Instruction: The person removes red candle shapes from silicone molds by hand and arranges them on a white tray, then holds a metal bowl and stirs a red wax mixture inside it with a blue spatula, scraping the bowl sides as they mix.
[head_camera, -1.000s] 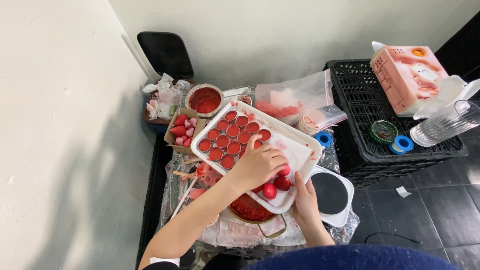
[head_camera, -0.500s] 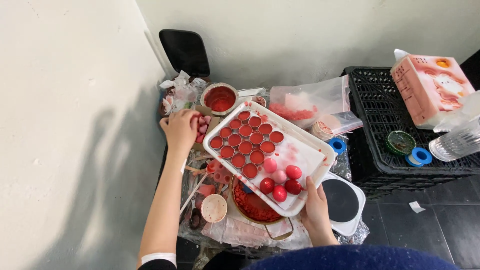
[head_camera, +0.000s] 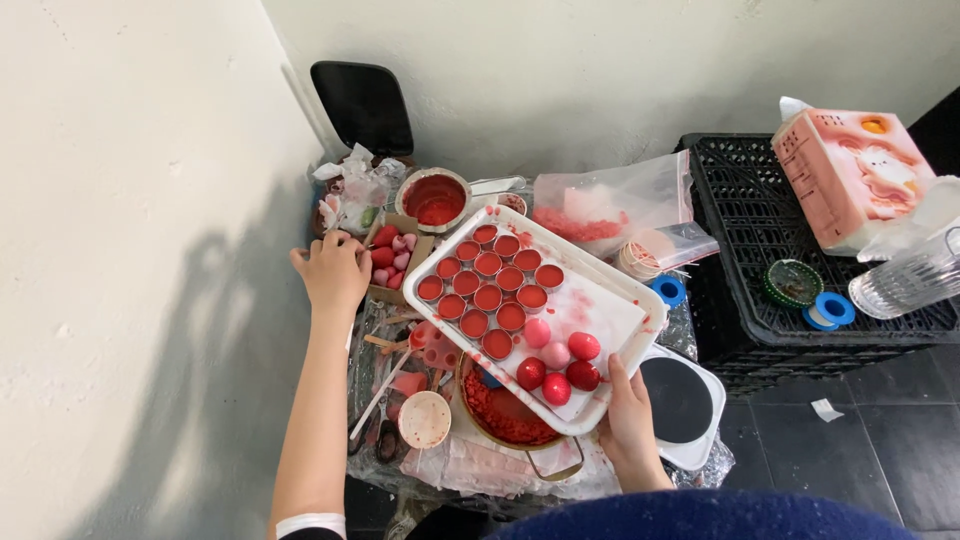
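A pink carton with a white spout top and a cartoon picture on its side lies tilted on the black crate at the right. A clear zip bag holding red-pink pieces leans against the wall behind the white tray — just beside it, a smaller clear bag of pale round discs. At the left, a small brown cardboard box holds red and pink pieces, with crumpled clear wrapping behind it.

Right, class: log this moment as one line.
left hand: on cardboard box of pink shapes | right hand: holding white tray of red-filled tins | pot beneath
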